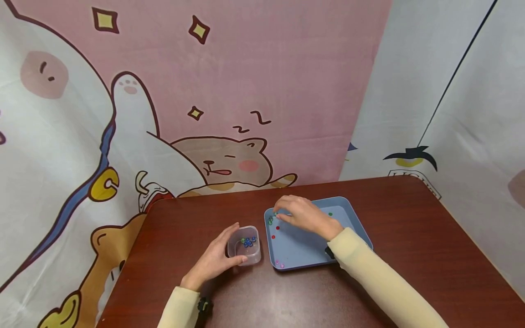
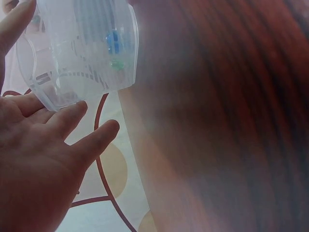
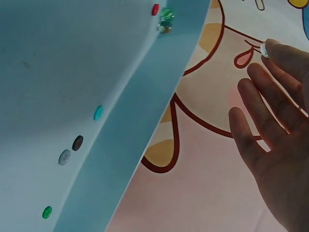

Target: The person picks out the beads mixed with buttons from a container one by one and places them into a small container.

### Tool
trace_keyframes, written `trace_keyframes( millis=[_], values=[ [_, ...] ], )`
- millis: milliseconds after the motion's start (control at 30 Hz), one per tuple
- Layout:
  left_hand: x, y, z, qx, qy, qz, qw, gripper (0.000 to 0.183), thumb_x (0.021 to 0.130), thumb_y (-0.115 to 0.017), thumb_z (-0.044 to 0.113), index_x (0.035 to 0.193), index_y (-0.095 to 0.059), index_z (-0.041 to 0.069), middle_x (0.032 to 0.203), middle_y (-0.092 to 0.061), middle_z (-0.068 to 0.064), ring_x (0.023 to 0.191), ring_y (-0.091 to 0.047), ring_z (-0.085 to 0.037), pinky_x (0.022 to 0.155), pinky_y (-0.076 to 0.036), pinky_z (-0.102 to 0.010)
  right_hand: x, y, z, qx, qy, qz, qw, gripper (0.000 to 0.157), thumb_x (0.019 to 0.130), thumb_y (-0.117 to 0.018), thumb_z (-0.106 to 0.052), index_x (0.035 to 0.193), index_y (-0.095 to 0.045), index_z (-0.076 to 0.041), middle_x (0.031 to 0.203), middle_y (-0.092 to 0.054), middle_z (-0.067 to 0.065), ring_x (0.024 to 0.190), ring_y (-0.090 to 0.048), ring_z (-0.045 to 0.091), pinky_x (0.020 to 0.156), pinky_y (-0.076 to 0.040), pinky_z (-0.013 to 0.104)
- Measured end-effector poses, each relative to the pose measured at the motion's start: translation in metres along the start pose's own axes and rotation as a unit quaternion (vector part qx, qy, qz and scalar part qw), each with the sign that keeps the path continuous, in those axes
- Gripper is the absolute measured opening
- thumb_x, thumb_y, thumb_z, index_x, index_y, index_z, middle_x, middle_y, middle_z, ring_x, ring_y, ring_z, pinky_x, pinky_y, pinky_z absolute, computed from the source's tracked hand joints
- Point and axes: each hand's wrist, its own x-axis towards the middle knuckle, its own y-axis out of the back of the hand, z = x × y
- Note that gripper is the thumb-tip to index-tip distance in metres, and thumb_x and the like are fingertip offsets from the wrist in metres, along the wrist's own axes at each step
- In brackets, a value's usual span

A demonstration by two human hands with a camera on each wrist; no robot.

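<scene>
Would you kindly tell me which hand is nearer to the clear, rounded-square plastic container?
Left: the left hand holds the container from its left side. The right hand is farther away, over the far-left part of the blue rectangular tray, beyond the container's right side.

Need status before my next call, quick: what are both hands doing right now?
Left hand: holding the clear, squarish plastic container.
Right hand: pinching a small, shiny, whitish glass-like piece at its fingertips.
</scene>
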Motion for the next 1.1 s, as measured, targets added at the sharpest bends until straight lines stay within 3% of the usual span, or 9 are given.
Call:
trace_keyframes(
  millis=[267, 633, 867, 1100],
  values=[
    [0.000, 0.000, 0.001, -0.001, 0.004, 0.000, 1.0000, 0.095, 0.083, -0.087, 0.046, 0.159, -0.041, 0.012, 0.165, -0.037, -0.005, 0.146, -0.042, -0.028, 0.116, -0.037, -0.056, -0.007, 0.006, -0.009, 0.002, 0.019, 0.026, 0.999, 0.016, 0.096, -0.077, -0.020, 0.111, -0.077, -0.013, 0.115, -0.070, -0.003, 0.110, -0.065, 0.015, 0.095, -0.055, 0.037],
    [0.000, 0.000, 0.000, 0.002, 0.001, 0.000, 1.0000, 0.095, 0.083, -0.086, 0.047, 0.159, -0.041, 0.012, 0.165, -0.037, -0.005, 0.146, -0.042, -0.027, 0.116, -0.037, -0.056, -0.015, 0.008, -0.021, 0.018, 0.014, 0.048, 0.999, 0.017, 0.098, -0.074, -0.024, 0.114, -0.076, -0.018, 0.119, -0.070, -0.005, 0.113, -0.065, 0.013, 0.095, -0.055, 0.035],
    [0.000, 0.000, 0.000, 0.004, 0.000, 0.001, 1.0000, 0.094, 0.083, -0.086, 0.048, 0.159, -0.041, 0.015, 0.165, -0.037, -0.005, 0.147, -0.041, -0.027, 0.116, -0.037, -0.055, -0.019, 0.006, -0.028, 0.051, 0.013, 0.071, 0.996, 0.018, 0.097, -0.075, -0.021, 0.113, -0.077, -0.012, 0.118, -0.071, -0.003, 0.112, -0.066, 0.015, 0.094, -0.056, 0.037],
    [0.000, 0.000, 0.000, 0.000, 0.003, 0.000, 1.0000, 0.094, 0.083, -0.086, 0.048, 0.159, -0.040, 0.018, 0.165, -0.037, -0.005, 0.147, -0.041, -0.027, 0.116, -0.037, -0.055, -0.025, -0.002, -0.036, 0.092, -0.010, 0.075, 0.993, 0.019, 0.099, -0.073, -0.024, 0.115, -0.076, -0.014, 0.120, -0.070, -0.005, 0.116, -0.065, 0.015, 0.096, -0.056, 0.039]
  ],
)
